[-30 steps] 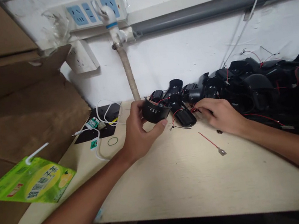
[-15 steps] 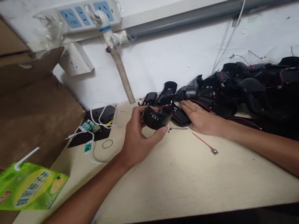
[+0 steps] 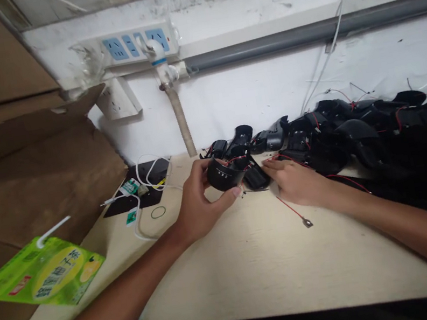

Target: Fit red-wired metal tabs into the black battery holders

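My left hand [image 3: 200,201] is closed round a black curved plastic housing [image 3: 222,175], thumb at its near side and fingers behind. Small light marks show on its outer face, and red wires [image 3: 240,159] run inside its open top. To the right, my right hand [image 3: 297,181] reaches low over the table with its fingers stretched out, fingertips beside a black oblong part [image 3: 256,176] and a red wire at the pile's edge. Its thumb is mostly hidden. Nearer me, a short red wire with a small metal piece [image 3: 307,222] lies on the table.
Many black housings with red wires [image 3: 358,141] are heaped along the wall to the right. A green drink pouch with a straw [image 3: 48,272], white cable [image 3: 138,227] and green rubber band [image 3: 158,212] are at left, near cardboard [image 3: 33,157]. A ribbed hose [image 3: 179,116] hangs behind.
The view has tilted up a little, so the scene sits lower. My right hand's fingers have shifted slightly and bent more at the pile's edge. My left hand still holds the housing.
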Available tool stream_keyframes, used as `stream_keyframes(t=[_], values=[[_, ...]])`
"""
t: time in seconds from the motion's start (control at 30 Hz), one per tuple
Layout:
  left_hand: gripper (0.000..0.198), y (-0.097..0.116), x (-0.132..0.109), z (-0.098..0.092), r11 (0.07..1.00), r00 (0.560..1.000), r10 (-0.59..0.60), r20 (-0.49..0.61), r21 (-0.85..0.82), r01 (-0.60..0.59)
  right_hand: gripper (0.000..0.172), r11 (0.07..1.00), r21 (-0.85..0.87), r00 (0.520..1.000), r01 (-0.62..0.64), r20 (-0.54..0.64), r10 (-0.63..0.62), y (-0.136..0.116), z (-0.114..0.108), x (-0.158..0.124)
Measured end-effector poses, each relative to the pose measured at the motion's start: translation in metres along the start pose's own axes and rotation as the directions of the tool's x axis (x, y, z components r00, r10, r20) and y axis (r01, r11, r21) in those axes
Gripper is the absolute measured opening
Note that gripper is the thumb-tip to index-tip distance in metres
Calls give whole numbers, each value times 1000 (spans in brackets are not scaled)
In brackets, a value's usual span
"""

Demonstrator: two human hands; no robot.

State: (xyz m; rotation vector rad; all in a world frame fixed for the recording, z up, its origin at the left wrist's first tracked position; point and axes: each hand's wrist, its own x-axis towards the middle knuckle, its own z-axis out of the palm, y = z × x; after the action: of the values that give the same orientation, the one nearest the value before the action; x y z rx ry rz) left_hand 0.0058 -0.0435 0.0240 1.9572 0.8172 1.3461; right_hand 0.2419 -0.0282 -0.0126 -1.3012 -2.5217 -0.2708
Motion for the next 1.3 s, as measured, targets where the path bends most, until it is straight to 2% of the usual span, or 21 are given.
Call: stream_keyframes(t=[0.2, 0.27, 0.33, 0.4, 0.5, 0.6, 0.7, 0.8, 0.93, 1.03, 1.1, 1.3], values=[[38, -4, 4, -5, 999, 997, -2, -80, -47, -2, 52, 984, 23, 984, 177, 32, -178, -36, -11, -20], [37, -4, 6, -7, 997, 993, -21, -119, -71, 13, 54, 958, 77, 959, 276, 53, -280, -42, -14, -21], [36, -5, 8, -8, 995, 989, -50, -141, -95, 37, 56, 930, 177, 941, 321, 52, -335, -42, -18, -20], [36, -4, 8, -9, 992, 987, -73, -144, -111, 58, 57, 911, 295, 953, 289, 1, -302, -38, -21, -17], [36, -4, 8, -8, 992, 988, -79, -135, -110, 64, 58, 917, 371, 990, 143, -73, -125, -27, -21, -14], [37, -5, 7, -8, 993, 989, -77, -125, -96, 65, 59, 982, 187, 997, 22, -78, -7, -19, -16, -14], [37, -5, 7, -7, 996, 990, -66, -123, -75, 58, 54, 997, -68, 998, 31, -43, -34, -16, -8, -17], [38, -4, 7, -6, 997, 991, -61, -119, -63, 53, 43, 974, -226, 999, -18, -47, 8, -13, 0, -16], [40, -4, 6, -4, 996, 992, -70, -103, -63, 64, 54, 951, -285, 992, -117, -74, 100, -4, 8, -6], [40, -4, 5, -4, 996, 995, -70, -77, -61, 65, 64, 948, -288, 990, -138, -35, 133, 2, 10, 1], [40, -4, 5, -4, 996, 995, -68, -69, -54, 64, 68, 951, -295, 996, -88, -1, 91, 0, 8, 2], [40, -3, 6, -6, 997, 995, -65, -78, -35, 62, 66, 948, -264, 984, 177, 67, -165, -18, -1, -9]])
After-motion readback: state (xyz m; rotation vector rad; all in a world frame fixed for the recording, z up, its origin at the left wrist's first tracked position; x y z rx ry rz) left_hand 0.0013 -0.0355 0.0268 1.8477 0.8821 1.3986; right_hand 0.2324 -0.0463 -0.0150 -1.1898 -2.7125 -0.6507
